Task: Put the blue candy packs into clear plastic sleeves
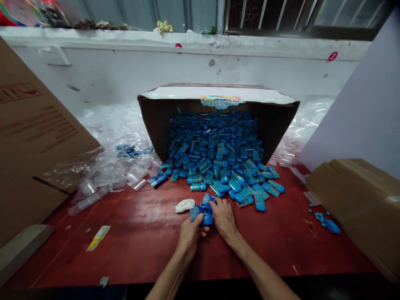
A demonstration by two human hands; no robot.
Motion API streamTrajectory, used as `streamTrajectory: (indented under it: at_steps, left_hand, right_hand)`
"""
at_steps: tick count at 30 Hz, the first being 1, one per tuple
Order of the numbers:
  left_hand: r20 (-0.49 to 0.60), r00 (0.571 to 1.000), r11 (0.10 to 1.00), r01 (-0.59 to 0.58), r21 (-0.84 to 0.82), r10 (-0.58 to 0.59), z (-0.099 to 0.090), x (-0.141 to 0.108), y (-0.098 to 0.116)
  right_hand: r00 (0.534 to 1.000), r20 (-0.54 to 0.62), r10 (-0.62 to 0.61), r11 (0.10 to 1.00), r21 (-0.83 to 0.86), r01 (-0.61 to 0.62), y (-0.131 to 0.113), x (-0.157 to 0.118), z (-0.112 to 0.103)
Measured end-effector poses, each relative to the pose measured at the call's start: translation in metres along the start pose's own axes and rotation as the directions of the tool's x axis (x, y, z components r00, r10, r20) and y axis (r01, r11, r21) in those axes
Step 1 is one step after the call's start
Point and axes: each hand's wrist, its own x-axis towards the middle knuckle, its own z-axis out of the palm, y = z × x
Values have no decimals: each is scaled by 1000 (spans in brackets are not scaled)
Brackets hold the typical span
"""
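My left hand [189, 234] grips a blue printed packet [205, 214], thumb on top and fingers curled beneath. My right hand [223, 217] lies just to the right, its fingertips on a second blue printed piece [208, 199] behind that packet; whether they pinch it is hard to make out. Against the packet's left side rests a white crumpled wad [185, 205]. Beyond both hands, a big heap of small clear packs with blue caps and blue-green beads [218, 154] spills out of a cardboard box [283, 129] lying on its side.
Clear plastic sleeves [115, 166] are piled at the left, near a tall carton [40, 137]. On the red table [150, 241] lie a yellow label [98, 238] and, far right, loose blue beads [319, 216]. A brown box [356, 204] stands at the right.
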Motion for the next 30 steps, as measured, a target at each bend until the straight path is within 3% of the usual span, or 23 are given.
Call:
streamTrajectory:
  at_steps: [7,13,20,24,30]
  left_hand:
    - [-70,998,1000,10,11,-9,5,7,5]
    - [-66,998,999,9,44,-6,12,19,6]
    - [-59,996,997,70,35,-68,-6,13,13]
    - [-60,996,996,73,42,-71,-5,11,14]
    - [-76,994,996,84,19,-82,-8,1,17]
  right_hand:
    - [997,-50,53,961,272,-38,3,13,-5]
    - [994,-60,96,933,354,-68,-1,17,-7]
    - [997,-25,68,950,307,-57,-7,30,-5]
    - [999,0,45,975,218,-44,-11,24,0]
    - [991,-71,115,992,68,-111,-13,16,-10]
